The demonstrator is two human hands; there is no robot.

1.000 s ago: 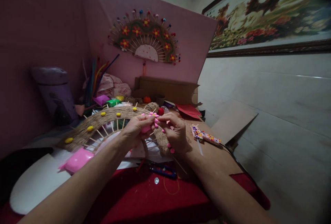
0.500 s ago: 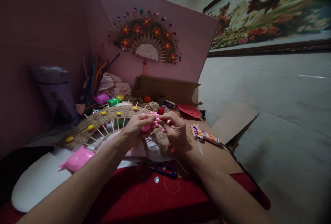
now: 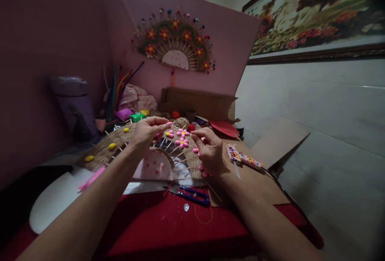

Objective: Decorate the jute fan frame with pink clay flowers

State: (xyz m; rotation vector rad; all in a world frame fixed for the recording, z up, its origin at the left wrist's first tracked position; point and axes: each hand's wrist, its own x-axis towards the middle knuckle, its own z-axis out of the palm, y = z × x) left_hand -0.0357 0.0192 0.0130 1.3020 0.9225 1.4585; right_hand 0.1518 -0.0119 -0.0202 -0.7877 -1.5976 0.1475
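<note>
My left hand (image 3: pixel 145 133) is closed on soft pink clay (image 3: pixel 169 125), with pink showing at the fingertips and under the fingers. It hovers over the twine-wrapped arch (image 3: pixel 104 147) of a half-round fan with thin sticks. My right hand (image 3: pixel 209 148) is pinched above the arch's right side; whatever its fingertips hold is too small to make out. Between the hands, pink flowers with yellow centres (image 3: pixel 182 142) sit on the twine. Yellow clay dots (image 3: pixel 112 145) run along the left part. A dotted half-circle panel (image 3: pixel 154 165) forms the fan's middle.
Blue-handled thread snips (image 3: pixel 192 195) and a clear gem (image 3: pixel 186 207) lie on the red cloth (image 3: pixel 156 229). A flower-patterned glue gun (image 3: pixel 244 157) rests on cardboard at right. Clay packets (image 3: pixel 137 117) stand behind the arch. A finished fan (image 3: pixel 176 44) hangs on the pink board.
My hands have drawn apart, the left one moving left with the pink clay and the right one slightly right. The pink flowers between them now show. The view has shifted a little.
</note>
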